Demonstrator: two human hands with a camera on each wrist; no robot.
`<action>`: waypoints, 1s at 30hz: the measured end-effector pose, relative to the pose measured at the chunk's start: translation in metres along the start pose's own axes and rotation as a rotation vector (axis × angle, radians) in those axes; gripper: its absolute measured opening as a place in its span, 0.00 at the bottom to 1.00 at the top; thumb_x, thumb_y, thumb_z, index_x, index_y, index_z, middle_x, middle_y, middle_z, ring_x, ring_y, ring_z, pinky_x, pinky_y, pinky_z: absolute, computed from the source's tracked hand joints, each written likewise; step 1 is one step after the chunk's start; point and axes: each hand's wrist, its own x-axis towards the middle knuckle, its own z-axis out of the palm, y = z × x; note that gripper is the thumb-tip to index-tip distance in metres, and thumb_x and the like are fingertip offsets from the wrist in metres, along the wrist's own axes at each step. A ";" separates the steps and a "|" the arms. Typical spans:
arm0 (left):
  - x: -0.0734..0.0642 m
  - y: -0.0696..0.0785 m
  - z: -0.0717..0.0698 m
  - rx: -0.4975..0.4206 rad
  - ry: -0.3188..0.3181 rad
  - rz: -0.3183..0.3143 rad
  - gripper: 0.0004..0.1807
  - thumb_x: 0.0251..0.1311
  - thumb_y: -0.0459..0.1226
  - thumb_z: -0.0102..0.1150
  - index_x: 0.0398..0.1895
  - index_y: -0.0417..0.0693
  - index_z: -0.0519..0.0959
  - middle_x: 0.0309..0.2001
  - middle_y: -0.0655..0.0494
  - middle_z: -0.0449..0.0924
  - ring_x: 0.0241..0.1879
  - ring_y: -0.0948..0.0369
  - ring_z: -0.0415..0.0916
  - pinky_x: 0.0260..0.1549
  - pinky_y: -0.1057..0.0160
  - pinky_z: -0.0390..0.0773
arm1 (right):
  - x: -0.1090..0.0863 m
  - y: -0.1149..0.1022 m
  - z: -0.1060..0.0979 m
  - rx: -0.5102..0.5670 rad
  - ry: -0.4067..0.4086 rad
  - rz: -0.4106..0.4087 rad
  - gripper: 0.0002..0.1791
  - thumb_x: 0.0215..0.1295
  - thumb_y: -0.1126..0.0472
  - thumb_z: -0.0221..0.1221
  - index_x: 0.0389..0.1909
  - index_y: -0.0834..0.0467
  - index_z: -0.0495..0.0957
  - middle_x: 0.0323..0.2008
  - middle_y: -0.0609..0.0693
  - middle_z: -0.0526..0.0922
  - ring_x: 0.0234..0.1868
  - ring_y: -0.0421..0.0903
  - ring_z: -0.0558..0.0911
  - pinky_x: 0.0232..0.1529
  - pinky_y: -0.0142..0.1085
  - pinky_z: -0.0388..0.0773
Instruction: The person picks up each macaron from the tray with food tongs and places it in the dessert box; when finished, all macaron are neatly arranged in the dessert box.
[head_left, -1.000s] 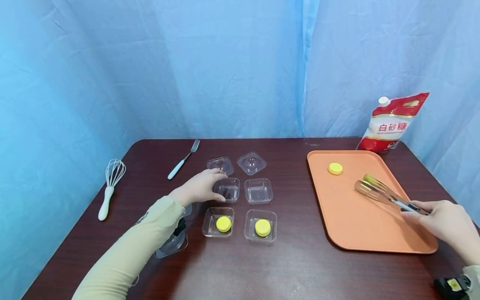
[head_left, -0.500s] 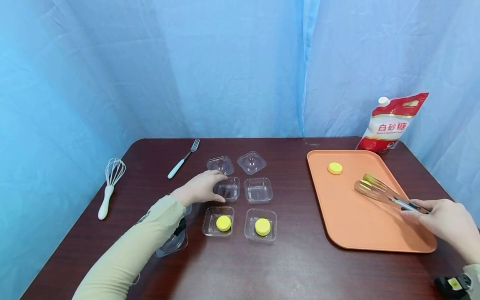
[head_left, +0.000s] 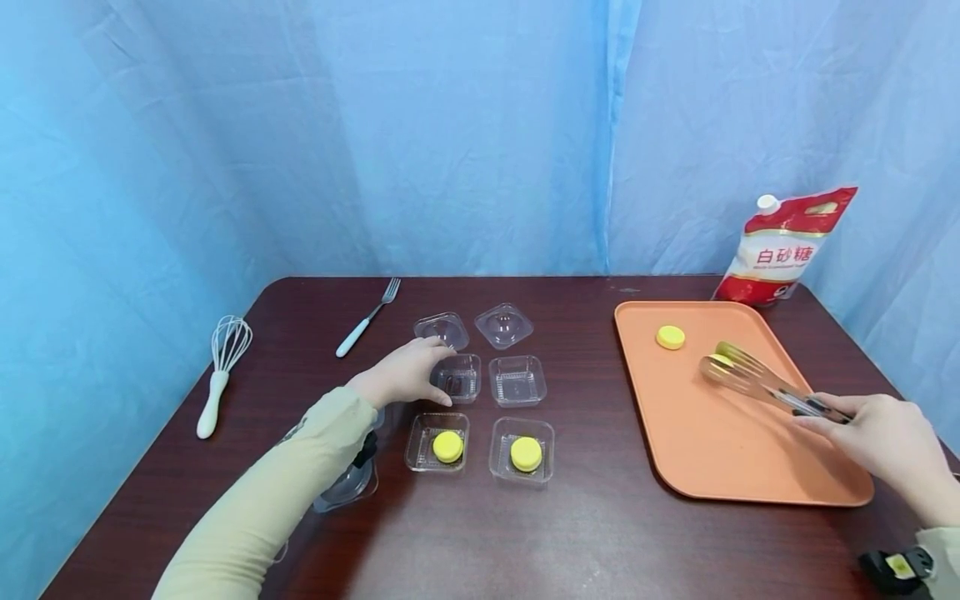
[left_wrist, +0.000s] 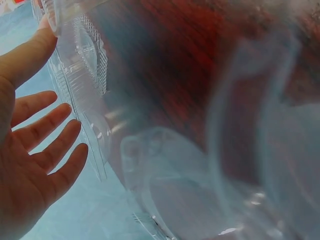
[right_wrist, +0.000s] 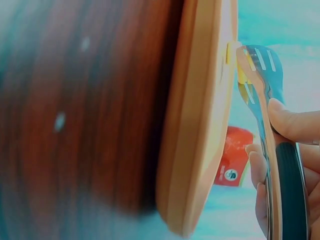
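Note:
My left hand (head_left: 401, 372) reaches over a clear square plastic container (head_left: 465, 380), its thumb and fingers spread about the left side. In the left wrist view the thumb tip is at the clear plastic edge and the other fingers are loosely extended. With my right hand (head_left: 881, 437) I grip metal tongs (right_wrist: 260, 67) with a dark handle over the orange tray (head_left: 720, 450). A small yellow round piece (head_left: 722, 360) shows between the tong ends. Another yellow piece (head_left: 671, 337) lies farther back on the tray.
Two front containers (head_left: 416, 458) each hold a yellow piece; another container (head_left: 517, 382) stands beside the left hand's one. Clear lids (head_left: 503, 325) lie behind, more under the left forearm. A fork (head_left: 367, 318), a whisk (head_left: 218, 379) and a sugar bag (head_left: 776, 254) stand around.
My right hand and the tongs have shifted slightly left, and the yellow piece between the tong ends has moved with them. My left hand stays almost still.

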 end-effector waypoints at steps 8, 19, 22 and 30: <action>0.002 0.003 -0.002 0.001 -0.028 -0.014 0.43 0.46 0.48 0.72 0.65 0.40 0.68 0.63 0.43 0.66 0.61 0.49 0.66 0.59 0.53 0.70 | 0.000 -0.022 -0.007 0.026 0.003 -0.049 0.33 0.54 0.46 0.67 0.47 0.72 0.78 0.07 0.44 0.65 0.12 0.41 0.57 0.15 0.34 0.53; 0.005 0.001 0.001 -0.035 -0.037 -0.039 0.42 0.46 0.47 0.73 0.65 0.43 0.69 0.62 0.45 0.66 0.60 0.50 0.65 0.57 0.53 0.71 | 0.006 -0.054 -0.006 0.102 0.036 -0.180 0.24 0.52 0.51 0.69 0.42 0.67 0.83 0.08 0.42 0.74 0.13 0.38 0.59 0.15 0.33 0.52; 0.005 0.001 0.001 -0.046 -0.033 -0.040 0.42 0.46 0.47 0.73 0.64 0.43 0.69 0.62 0.45 0.66 0.60 0.50 0.65 0.58 0.53 0.71 | 0.009 -0.063 -0.004 0.126 0.052 -0.220 0.22 0.51 0.52 0.70 0.41 0.65 0.84 0.13 0.50 0.81 0.14 0.35 0.64 0.15 0.32 0.53; 0.003 0.002 -0.001 -0.051 -0.022 -0.037 0.42 0.45 0.47 0.73 0.64 0.42 0.70 0.60 0.46 0.67 0.59 0.50 0.66 0.57 0.53 0.71 | 0.013 -0.094 0.007 0.194 0.052 -0.309 0.17 0.49 0.58 0.71 0.39 0.64 0.85 0.18 0.51 0.84 0.12 0.32 0.65 0.12 0.31 0.57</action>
